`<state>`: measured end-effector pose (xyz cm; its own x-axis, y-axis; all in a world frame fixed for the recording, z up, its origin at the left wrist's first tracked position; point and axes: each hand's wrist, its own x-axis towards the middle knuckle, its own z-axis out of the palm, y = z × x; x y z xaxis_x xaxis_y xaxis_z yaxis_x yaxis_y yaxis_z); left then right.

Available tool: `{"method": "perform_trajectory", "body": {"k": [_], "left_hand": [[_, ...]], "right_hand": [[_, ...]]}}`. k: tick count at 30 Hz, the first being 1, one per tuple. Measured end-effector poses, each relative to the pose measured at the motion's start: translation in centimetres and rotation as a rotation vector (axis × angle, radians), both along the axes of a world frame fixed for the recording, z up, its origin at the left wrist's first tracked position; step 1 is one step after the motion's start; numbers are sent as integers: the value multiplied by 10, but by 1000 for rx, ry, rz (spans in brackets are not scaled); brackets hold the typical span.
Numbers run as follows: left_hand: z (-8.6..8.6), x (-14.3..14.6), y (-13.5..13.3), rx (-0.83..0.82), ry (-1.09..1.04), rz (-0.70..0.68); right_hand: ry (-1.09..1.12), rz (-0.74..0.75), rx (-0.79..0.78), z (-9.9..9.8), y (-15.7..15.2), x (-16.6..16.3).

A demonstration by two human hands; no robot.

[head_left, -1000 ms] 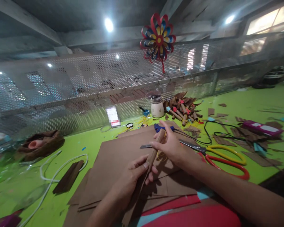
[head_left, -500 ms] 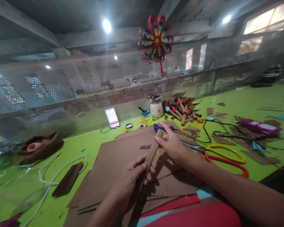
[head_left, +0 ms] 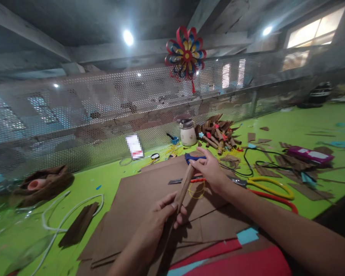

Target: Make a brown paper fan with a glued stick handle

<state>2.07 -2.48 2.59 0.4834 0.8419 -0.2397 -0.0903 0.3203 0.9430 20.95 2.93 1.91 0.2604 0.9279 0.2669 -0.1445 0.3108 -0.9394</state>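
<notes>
Both hands hold a rolled brown paper tube (head_left: 184,188) over a stack of brown sheets (head_left: 143,199). My left hand (head_left: 158,222) is closed round the tube's lower end. My right hand (head_left: 209,170) pinches the tube's upper end. A yellow rubber band (head_left: 197,189) lies on the sheet just below my right hand, and a small dark blade (head_left: 175,181) lies to its left.
Large yellow-and-red scissors (head_left: 271,191) lie right of my right hand on the green table (head_left: 109,176). Behind stand a white jar (head_left: 188,132) and a pile of finished brown rolls (head_left: 218,130). A white cable (head_left: 66,214) and dark strips (head_left: 79,226) lie left. Red and blue sheets (head_left: 232,257) lie near me.
The view has drifted a little. My right hand has shifted slightly along the tube's top end; my left hand keeps its grip.
</notes>
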Motion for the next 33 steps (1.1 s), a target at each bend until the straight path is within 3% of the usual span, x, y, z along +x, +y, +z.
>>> {"method": "perform_trajectory", "body": {"k": [5, 13, 15, 19, 22, 28, 33], "left_hand": [[3, -4, 1, 3, -24, 1], [0, -12, 10, -60, -69, -6], [-1, -13, 11, -76, -99, -7], [-2, -13, 11, -93, -127, -3], [-4, -11, 10, -88, -146, -30], [-7, -9, 10, -29, -35, -103], [-9, -9, 9, -2, -81, -97]], "right_hand": [[110, 18, -23, 3, -5, -4], [74, -62, -74, -1, -5, 4], [38, 7, -113, -4, -7, 3], [-71, 297, -174, -8, -17, -9], [-95, 409, -189, -10, -28, -22], [-28, 425, -242, -12, -35, -30], [67, 410, -264, -13, -31, -29]]}}
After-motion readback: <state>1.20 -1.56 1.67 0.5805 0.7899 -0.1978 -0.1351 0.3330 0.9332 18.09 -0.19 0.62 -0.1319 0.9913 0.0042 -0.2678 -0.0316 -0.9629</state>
